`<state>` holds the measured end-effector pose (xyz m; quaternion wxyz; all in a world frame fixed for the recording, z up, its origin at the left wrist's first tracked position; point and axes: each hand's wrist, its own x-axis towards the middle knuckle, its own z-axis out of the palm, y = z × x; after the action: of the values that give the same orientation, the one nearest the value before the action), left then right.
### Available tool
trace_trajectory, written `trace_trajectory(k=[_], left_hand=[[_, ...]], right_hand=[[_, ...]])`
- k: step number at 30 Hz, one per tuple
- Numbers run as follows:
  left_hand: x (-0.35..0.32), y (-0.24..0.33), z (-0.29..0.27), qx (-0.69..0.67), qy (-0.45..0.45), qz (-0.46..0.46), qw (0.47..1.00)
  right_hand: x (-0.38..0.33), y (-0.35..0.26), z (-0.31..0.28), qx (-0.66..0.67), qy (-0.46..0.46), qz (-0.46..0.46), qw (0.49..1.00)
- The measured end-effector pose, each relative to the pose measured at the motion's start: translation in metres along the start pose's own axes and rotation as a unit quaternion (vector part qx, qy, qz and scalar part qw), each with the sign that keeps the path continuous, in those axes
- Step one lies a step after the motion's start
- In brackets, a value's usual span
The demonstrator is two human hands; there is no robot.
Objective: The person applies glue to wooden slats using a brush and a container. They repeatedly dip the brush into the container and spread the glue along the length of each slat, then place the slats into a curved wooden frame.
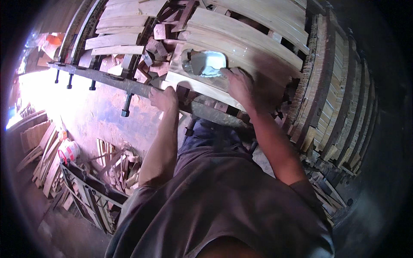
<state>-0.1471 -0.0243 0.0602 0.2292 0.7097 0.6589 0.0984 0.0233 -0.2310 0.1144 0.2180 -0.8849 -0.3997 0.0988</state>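
A cut-open plastic container (187, 65) of white, glue-like liquid lies on pale wooden boards (241, 47) in front of me. My right hand (241, 87) has its fingers bent at the container's near right corner, with the fingertips at its rim. The container shows a grey flat patch beside the white liquid. My left hand (164, 99) is closed by the left end of a pale wooden strip (202, 89), over a long metal bar (137, 87). What its fingers hold is hidden.
Bolts (127, 105) hang under the metal bar. Wooden blocks (158, 47) lie heaped left of the boards. Stacked, clamped panels (335, 94) stand at the right. Scrap wood (122, 165), a metal frame (88, 198) and a white-and-red bucket (69, 151) are at lower left.
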Motion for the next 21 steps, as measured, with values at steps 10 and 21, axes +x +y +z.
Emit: trace_trajectory(k=[10, 21], left_hand=[[-0.012, 0.018, 0.008, 0.048, 0.077, 0.017, 0.996], [-0.007, 0.019, 0.005, 0.028, 0.035, 0.009, 0.999]], right_hand=[[0.046, -0.002, 0.003, 0.063, 0.080, -0.078, 0.992], [0.081, 0.046, 0.003, 0.064, -0.047, 0.061, 0.995]])
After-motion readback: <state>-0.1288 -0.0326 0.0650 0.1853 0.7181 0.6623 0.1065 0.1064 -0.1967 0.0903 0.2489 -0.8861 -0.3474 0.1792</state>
